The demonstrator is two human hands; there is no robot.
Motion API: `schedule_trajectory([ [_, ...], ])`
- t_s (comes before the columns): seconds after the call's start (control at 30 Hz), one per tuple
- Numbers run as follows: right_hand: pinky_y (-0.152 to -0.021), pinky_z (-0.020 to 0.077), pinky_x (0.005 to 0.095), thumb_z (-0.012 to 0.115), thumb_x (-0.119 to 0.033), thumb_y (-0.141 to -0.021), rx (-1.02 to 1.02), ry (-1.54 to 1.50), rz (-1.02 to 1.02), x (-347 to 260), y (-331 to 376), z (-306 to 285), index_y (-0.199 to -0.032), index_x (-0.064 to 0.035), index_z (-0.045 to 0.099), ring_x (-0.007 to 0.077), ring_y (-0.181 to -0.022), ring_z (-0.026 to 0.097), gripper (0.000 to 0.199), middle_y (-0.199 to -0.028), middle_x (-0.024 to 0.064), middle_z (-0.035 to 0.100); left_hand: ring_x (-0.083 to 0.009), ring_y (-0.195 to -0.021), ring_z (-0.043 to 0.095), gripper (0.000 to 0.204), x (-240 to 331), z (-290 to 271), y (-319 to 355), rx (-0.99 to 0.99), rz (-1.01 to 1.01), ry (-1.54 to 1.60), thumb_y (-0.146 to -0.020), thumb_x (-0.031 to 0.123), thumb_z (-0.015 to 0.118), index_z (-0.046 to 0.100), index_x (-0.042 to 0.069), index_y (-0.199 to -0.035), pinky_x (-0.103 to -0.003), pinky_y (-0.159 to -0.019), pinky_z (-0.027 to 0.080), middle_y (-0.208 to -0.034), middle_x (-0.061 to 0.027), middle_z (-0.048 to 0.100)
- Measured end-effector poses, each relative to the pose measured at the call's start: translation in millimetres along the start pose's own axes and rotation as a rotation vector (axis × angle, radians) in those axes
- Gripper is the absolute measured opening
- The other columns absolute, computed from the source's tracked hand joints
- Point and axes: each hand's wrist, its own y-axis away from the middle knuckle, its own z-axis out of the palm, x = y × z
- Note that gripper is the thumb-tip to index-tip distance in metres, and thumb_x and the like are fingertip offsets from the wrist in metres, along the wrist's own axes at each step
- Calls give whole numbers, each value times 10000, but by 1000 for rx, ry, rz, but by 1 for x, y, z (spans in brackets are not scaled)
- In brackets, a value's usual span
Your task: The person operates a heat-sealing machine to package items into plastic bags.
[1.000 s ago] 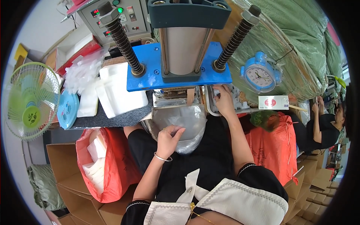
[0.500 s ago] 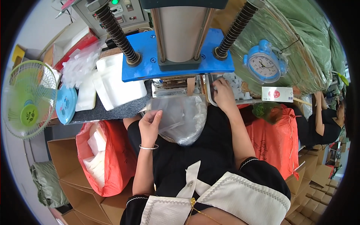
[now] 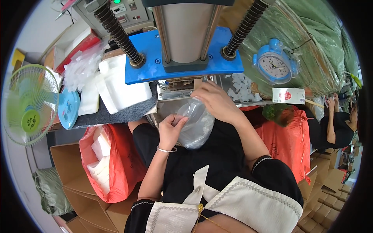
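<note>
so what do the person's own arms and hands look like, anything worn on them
Both arms are bare from the hands up to short black sleeves. The right sleeve ends in a white stitched trim. The left hand has a thin silver bangle at the wrist. The right hand shows no gloves or jewellery.

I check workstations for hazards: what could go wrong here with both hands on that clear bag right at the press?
The right hand reaches in just below the blue press plate, so it could be pinched if the plate came down. The clear plastic bag, pinched by the left hand, looks thin and might snag on the metal tray edge.
</note>
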Motion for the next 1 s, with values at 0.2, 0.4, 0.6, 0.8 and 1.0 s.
schedule_trajectory([
  [0.2, -809, 463, 331, 520, -133, -916, -98, -379, 208, 15, -5, 27, -1070, -32, 612, 242, -908, 612, 206, -972, 110, 627, -52, -564, 512, 192, -9, 17, -11, -1, -17, 126, -831, 159, 703, 681, -30, -853, -216, -547, 430, -637, -15, 615],
  [0.4, -745, 484, 337, 588, -119, -876, 398, -212, 407, 19, 18, 22, -1079, -32, 602, 273, -841, 622, 221, -928, 123, 632, -49, -536, 499, 176, -5, -6, -46, -69, -82, 158, -853, 162, 673, 678, -6, -800, -229, -491, 396, -635, -16, 627],
  [0.6, -698, 494, 443, 599, -67, -766, 67, 430, 518, 41, 38, -3, -884, -22, 615, 355, -777, 610, 127, -890, 156, 602, -24, -456, 415, 269, -18, 1, -72, 28, 81, 40, -867, 220, 663, 650, 6, -703, -207, -423, 296, -531, 40, 527],
  [0.8, -855, 430, 480, 511, 19, -751, 357, 477, 417, 78, 25, 23, -926, 22, 601, 413, -990, 527, 196, -992, 212, 580, -386, -1175, 465, 640, 34, -61, -64, 667, 525, -1111, -730, 387, 728, 533, -2, -1199, -433, -907, 425, -1272, -236, 496],
  [1.0, -822, 450, 426, 545, 46, -750, 385, 277, 498, 80, 22, 10, -1059, 44, 518, 380, -936, 540, 310, -970, 193, 602, -283, -1047, 531, 312, -24, -60, -12, 401, 498, -1093, -771, 199, 683, 616, 85, -1054, -434, -1000, 320, -1120, -83, 601],
])
